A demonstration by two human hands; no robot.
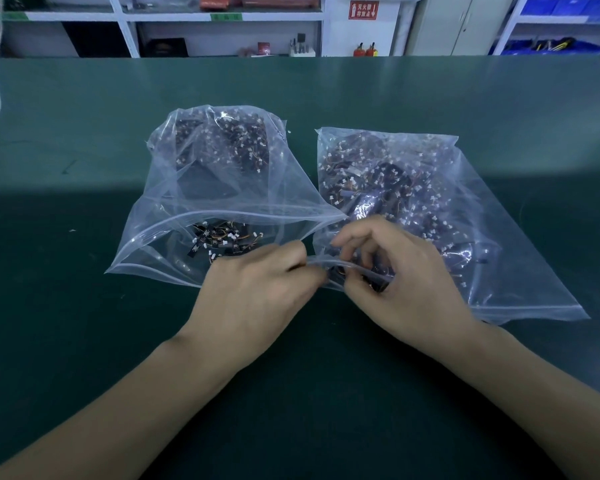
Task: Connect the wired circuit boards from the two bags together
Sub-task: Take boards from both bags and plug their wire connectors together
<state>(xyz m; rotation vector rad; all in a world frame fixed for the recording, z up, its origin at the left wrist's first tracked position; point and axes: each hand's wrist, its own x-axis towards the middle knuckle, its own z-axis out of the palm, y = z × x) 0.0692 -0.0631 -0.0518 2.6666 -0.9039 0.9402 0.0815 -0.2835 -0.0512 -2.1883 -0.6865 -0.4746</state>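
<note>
Left bag: the clear, soft plastic zip bag (222,188) at 11 o'clock from the hands lies on the dark green work table (84,133), mouth gaping toward the person, with small black wired circuit boards (222,242) loose just inside.

Right bag: the second clear plastic zip bag (430,209) lies at 1 o'clock, just beside the first, packed with dark boards carrying white plug connectors (361,174). Its zip strip looks partly parted at the near left corner and closed further right.

Left hand: the left hand (253,289) pinches the near left zip edge of the right bag between curled fingers and thumb.

Right hand: the right hand (395,271) grips the same edge from the other side, fingers curled over the film.

Handling: the film is likely thin, slippery and limp, so the thick zip strip gives the surest hold. The boards look light and stiff, their thin wires prone to tangling.

Where to hold: judged best by the board's edges or the white plug body, not by the wires.

Background: white shelving (222,15) stands at 12 o'clock beyond the table.
</note>
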